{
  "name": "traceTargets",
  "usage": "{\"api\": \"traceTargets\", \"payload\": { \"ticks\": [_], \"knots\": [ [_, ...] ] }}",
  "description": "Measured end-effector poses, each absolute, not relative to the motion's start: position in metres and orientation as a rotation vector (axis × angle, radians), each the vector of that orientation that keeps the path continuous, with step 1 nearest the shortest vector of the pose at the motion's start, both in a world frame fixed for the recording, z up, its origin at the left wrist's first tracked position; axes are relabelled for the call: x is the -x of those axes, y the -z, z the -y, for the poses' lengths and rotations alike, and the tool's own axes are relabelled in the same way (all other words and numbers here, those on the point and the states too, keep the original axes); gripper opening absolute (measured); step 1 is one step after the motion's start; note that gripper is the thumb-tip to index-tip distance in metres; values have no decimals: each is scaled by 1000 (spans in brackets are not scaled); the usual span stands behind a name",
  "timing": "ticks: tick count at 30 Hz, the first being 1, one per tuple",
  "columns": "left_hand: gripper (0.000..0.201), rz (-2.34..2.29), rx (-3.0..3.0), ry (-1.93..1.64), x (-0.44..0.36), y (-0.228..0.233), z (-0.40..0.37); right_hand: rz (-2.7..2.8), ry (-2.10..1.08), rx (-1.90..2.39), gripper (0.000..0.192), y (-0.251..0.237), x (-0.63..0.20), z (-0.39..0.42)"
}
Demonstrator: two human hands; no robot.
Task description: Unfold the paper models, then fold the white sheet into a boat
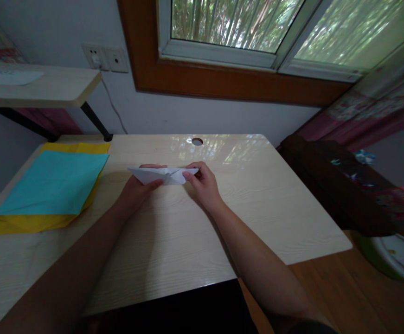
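A folded white paper (169,176), long and pointed at both ends, is held just above the pale wooden table (257,204) near its middle. My left hand (137,189) grips its left half, fingers wrapped under and over the fold. My right hand (203,184) pinches its right end between thumb and fingers. Both forearms reach in from the bottom of the view.
A turquoise sheet (54,183) lies on a yellow sheet (21,223) at the table's left. A round cable hole (197,141) sits near the far edge. A shelf (38,86) juts out at upper left. Dark furniture (327,181) stands to the right.
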State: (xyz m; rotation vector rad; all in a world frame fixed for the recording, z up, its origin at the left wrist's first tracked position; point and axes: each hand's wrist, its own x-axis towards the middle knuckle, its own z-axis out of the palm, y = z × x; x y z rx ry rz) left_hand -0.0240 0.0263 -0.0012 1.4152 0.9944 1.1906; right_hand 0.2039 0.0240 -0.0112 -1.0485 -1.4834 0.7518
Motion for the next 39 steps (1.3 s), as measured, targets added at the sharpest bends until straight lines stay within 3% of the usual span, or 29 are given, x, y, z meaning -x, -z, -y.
{"api": "traceTargets", "payload": {
  "ticks": [11, 32, 39],
  "knots": [
    [44, -978, -1291, -1307, 24, 0, -26, 1394, -837, 999, 16, 9, -203, -23],
    [32, -1254, -1169, -1277, 27, -9, -28, 1194, -956, 992, 43, 7, -200, -28],
    [30, -1276, -1180, -1342, 27, -6, -30, 1190, -1216, 967, 57, 10, -195, -26]
  ]
}}
